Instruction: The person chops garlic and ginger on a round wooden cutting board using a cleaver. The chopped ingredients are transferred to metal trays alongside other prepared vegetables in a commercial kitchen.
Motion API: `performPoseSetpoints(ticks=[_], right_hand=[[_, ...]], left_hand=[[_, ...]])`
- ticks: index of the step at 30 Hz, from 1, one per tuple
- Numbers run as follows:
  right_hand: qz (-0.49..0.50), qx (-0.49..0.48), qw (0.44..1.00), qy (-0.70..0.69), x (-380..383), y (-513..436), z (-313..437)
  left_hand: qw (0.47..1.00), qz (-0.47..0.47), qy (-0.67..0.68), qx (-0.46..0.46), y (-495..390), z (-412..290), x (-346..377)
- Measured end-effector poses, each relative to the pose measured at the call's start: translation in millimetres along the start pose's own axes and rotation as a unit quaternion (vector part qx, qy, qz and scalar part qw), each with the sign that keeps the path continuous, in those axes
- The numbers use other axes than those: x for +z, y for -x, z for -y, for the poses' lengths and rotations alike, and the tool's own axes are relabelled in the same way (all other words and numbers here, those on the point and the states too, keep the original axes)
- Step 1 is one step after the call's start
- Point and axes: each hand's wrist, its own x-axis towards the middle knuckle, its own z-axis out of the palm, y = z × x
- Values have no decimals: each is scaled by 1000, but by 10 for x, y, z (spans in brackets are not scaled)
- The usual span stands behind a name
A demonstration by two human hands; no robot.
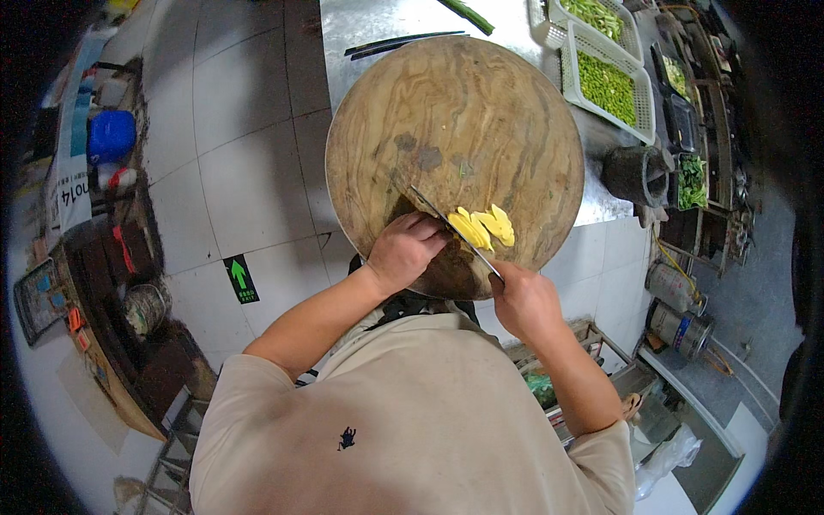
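Note:
A round wooden chopping block (476, 96) lies before me. My right hand (524, 299) grips the handle of a kitchen knife (460, 235), seen nearly edge-on, its blade slanting away to the upper left. Several thin yellow slices (468, 230), apparently ginger, lie just right of the blade, with more slices (499, 225) beside them. On the blade's other side, my left hand (407, 248) rests on the block with curled fingers close against the knife. A little yellow shows at its fingertips; the piece under them is mostly hidden.
The block stands on a metal table (386, 16). Dark sticks (405, 42) and a green stalk (470, 14) lie behind it. To the right are a white basket of chopped green vegetables (605, 87), a dark stone mortar (634, 177) and a tray of leafy greens (692, 183).

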Motion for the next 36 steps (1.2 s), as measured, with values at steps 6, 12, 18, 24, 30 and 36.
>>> performPoseSetpoints(ticks=[6,12,18,24,30,36], right_hand=[[-34,-19,999,-8,182,-246,39],[-46,-46,998,-12,193,-261,-3],[-17,5,1000,-12,-2,10,58],[-11,20,1000,5,12,5,94],[-26,14,1000,3,164,-267,166],[-69,-20,997,-34,112,-220,120]], left_hand=[[1000,17,14,-18,-32,-12,-25],[999,29,7,-29,-45,-35,-46],[999,20,-16,-24,16,-32,-5],[1000,-9,-21,-6,7,-13,33],[1000,7,-2,-13,-40,-39,-15],[999,28,-4,-41,-42,-63,-29]])
